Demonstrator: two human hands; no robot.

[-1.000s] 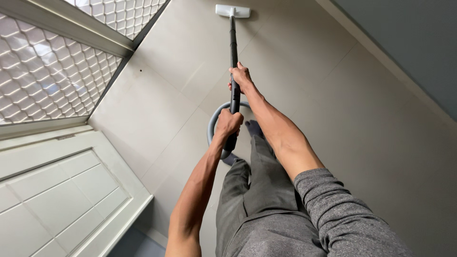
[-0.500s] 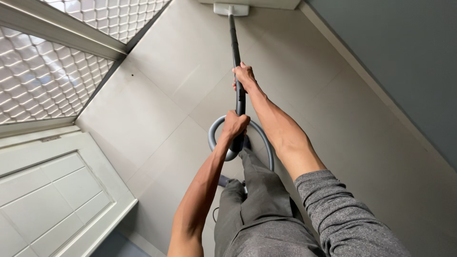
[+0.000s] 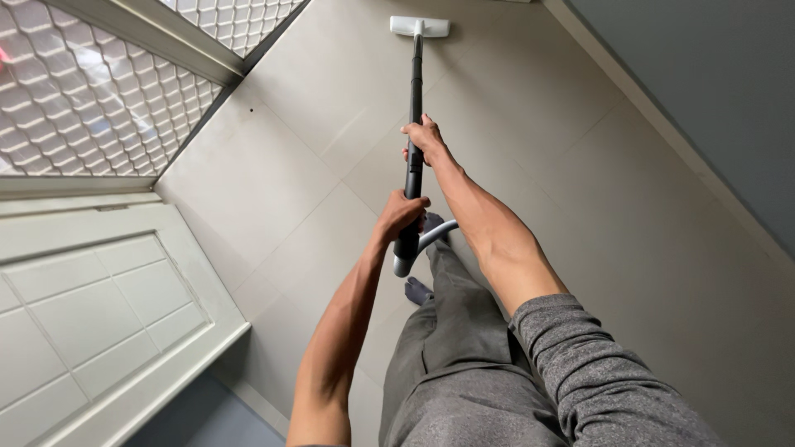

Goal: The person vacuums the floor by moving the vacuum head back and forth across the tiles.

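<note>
A black vacuum wand (image 3: 414, 91) runs away from me across the pale floor tiles to a white floor head (image 3: 420, 26) at the top of the view. My right hand (image 3: 424, 139) grips the wand partway along. Nearer to me, my left hand (image 3: 401, 213) clasps the wand's lower handle end. A grey hose (image 3: 436, 233) curves out of the handle toward my legs. My grey trousers (image 3: 464, 356) and dark socks (image 3: 417, 290) fill the bottom centre.
A white panelled door (image 3: 108, 306) stands open at the lower left. Windows with a diamond metal grille (image 3: 91, 91) line the left side. A grey wall (image 3: 712, 99) with a pale skirting runs along the right.
The floor head has come back from the far edge toward me. The hose loop that showed around my left hand has dropped mostly out of sight behind my legs.
</note>
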